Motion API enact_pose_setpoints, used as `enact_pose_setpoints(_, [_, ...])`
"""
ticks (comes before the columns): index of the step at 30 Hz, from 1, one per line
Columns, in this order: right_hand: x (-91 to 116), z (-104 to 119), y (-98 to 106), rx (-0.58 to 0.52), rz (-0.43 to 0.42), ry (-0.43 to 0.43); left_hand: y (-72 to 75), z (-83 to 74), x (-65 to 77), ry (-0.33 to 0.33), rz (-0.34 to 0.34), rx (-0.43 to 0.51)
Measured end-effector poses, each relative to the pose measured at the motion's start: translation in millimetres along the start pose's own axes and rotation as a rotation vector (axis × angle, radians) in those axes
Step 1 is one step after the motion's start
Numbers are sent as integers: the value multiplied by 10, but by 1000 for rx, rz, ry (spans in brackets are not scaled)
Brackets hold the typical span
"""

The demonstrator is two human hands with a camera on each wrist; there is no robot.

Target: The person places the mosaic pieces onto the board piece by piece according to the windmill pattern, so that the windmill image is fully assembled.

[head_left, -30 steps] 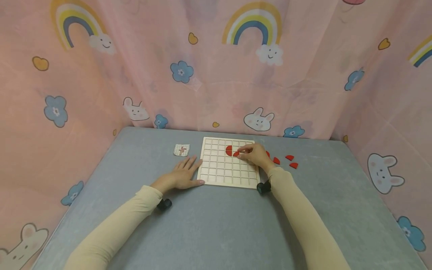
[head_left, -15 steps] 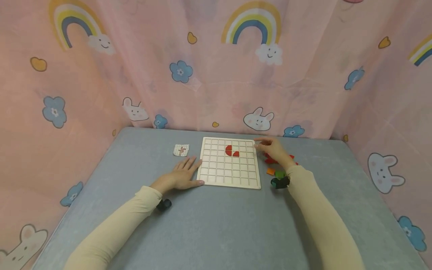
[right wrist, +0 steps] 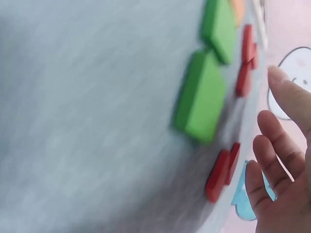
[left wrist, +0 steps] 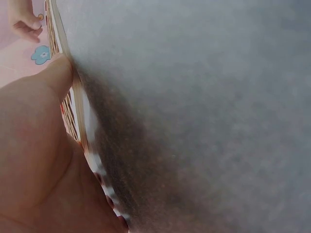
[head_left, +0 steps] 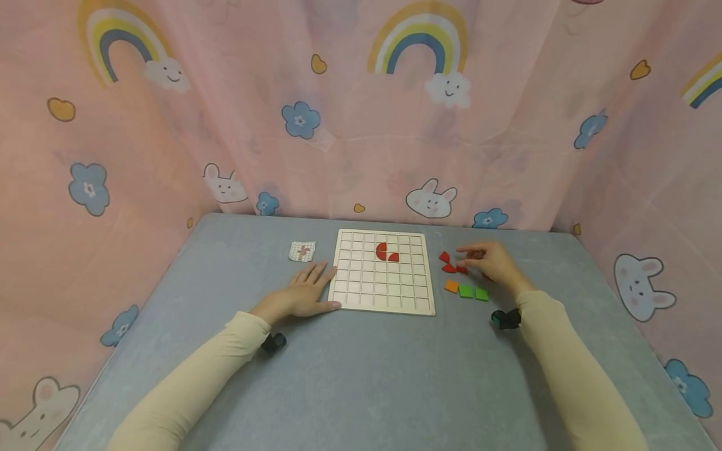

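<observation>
A pale wooden grid board [head_left: 366, 293] lies flat on the table. Red quarter-circle pieces [head_left: 381, 252] sit in a few of its cells, in the upper middle. My left hand [head_left: 304, 294] lies spread at the board's left edge, thumb and fingertips touching it; the left wrist view shows the thumb [left wrist: 60, 75] against the rim. Right of the board, my right hand [head_left: 489, 258] hovers over loose red pieces [head_left: 448, 269], partly hiding some. In the right wrist view its fingers are loosely bent and hold nothing, with two red pieces [right wrist: 218, 174] beside them on the table.
One orange tile [head_left: 452, 286] and two green tiles [head_left: 474, 293] lie in a row in front of the red pieces. A small gridded card [head_left: 302, 251] with a pinwheel picture is left of the board. A pink printed curtain [head_left: 361, 144] stands behind the table.
My right hand has left the red piece on the board and moved right to above the loose pieces, uncovering the orange and green tiles. The left hand has stayed put.
</observation>
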State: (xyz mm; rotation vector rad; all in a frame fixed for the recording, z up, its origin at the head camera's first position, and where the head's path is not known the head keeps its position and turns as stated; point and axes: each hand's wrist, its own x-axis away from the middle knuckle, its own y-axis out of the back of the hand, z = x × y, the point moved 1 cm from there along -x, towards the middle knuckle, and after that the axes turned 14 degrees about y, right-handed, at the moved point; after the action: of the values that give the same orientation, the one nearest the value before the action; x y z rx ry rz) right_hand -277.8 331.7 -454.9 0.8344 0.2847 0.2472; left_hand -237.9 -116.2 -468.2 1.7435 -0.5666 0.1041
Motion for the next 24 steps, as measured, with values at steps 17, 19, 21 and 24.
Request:
enact_pose_setpoints(17, [119, -84, -13, 75, 100, 9, -112, 95, -115, -18, -5, 42])
enact_pose_setpoints(19, [118, -93, -21, 73, 98, -5, -120, 101, -126, -18, -8, 43])
enact_pose_setpoints(21, [113, -104, -25, 68, 101, -19, -125, 103, -124, -20, -13, 39])
enact_pose_setpoints(24, [103, -115, -27, 60, 104, -32, -111, 93, -101, -24, -11, 38])
